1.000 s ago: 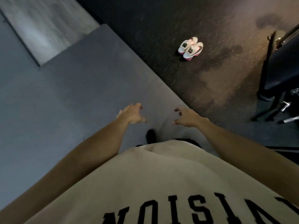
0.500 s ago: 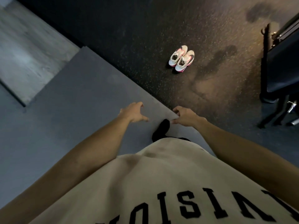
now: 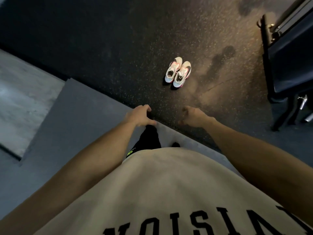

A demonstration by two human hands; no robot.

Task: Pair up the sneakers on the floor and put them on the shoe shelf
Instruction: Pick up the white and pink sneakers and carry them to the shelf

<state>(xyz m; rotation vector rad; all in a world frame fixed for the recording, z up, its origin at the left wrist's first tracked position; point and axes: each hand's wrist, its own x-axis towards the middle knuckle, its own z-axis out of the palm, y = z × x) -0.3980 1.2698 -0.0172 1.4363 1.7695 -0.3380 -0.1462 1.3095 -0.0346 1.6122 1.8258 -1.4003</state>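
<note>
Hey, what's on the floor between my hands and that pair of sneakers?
Nothing: in the head view only bare dark speckled floor lies between the left hand, the right hand and the sneakers.

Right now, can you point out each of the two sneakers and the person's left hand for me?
Left sneaker [image 3: 172, 70]: head view, on its white laced upper.
Right sneaker [image 3: 182, 75]: head view, on its laces, mid-shoe.
Left hand [image 3: 139, 115]: head view, on the back of the hand.
</note>
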